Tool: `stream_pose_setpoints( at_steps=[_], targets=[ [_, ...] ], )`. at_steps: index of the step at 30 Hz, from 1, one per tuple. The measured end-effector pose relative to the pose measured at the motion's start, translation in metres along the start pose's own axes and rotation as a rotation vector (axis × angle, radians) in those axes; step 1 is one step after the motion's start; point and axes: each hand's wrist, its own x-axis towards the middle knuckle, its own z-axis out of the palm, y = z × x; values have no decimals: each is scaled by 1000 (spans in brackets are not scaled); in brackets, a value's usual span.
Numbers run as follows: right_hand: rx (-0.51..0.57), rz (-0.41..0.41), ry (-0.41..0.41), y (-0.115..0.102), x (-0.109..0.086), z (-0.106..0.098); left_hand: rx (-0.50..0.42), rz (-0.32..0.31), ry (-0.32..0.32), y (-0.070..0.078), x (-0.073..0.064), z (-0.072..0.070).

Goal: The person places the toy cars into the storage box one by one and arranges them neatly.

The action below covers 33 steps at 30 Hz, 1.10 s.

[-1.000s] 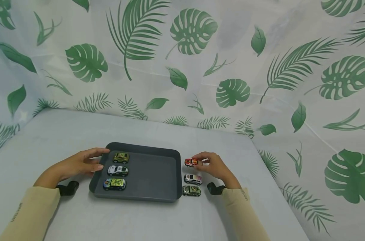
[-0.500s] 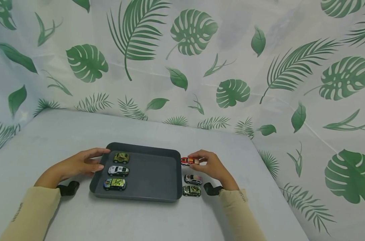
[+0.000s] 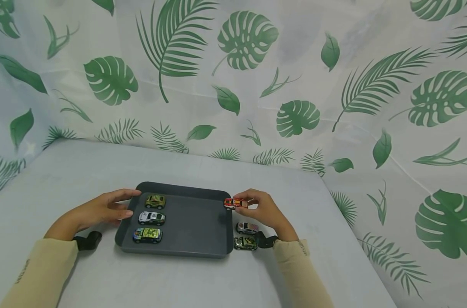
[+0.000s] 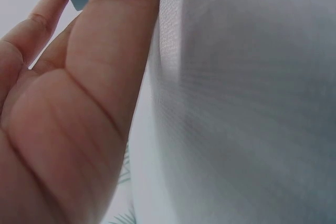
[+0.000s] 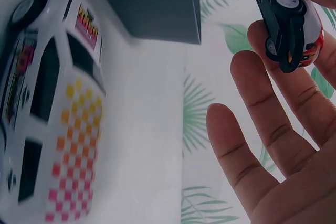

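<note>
My right hand [image 3: 265, 209] pinches a red-and-orange toy car [image 3: 235, 204] between thumb and fingers, over the right rim of the dark grey tray [image 3: 194, 222]. The right wrist view shows the car's black underside [image 5: 283, 24] raised, with the other fingers spread beneath. My left hand [image 3: 96, 209] rests at the tray's left edge, index finger and thumb touching the rim apart from each other. Three toy cars stand in a column inside the tray at its left: a camouflage one [image 3: 155, 201], a white one [image 3: 151, 218] and a yellow-green one [image 3: 147, 235].
Two toy cars stand on the white-covered table just right of the tray: a white one with pink checks [image 3: 247, 228] and a green camouflage one [image 3: 245, 243]. A leaf-printed curtain [image 3: 252, 85] hangs behind the table.
My right hand has lifted the red toy car from the table and carried it left, to above the tray's right rim. My left hand and the tray stay where they were.
</note>
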Motion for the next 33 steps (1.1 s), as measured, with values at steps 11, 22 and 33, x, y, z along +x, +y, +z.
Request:
stream_pose_setpoints(
  at_steps=[11, 22, 33],
  targets=[
    [27, -39, -2, -5, 9, 8, -11, -1, -6, 1, -1, 0],
    [30, -40, -21, -12, 19, 16, -10, -3, -7, 2, 0, 0],
    [40, -44, -32, -19, 29, 25, -7, 3, -4, 2, -1, -1]
  ],
)
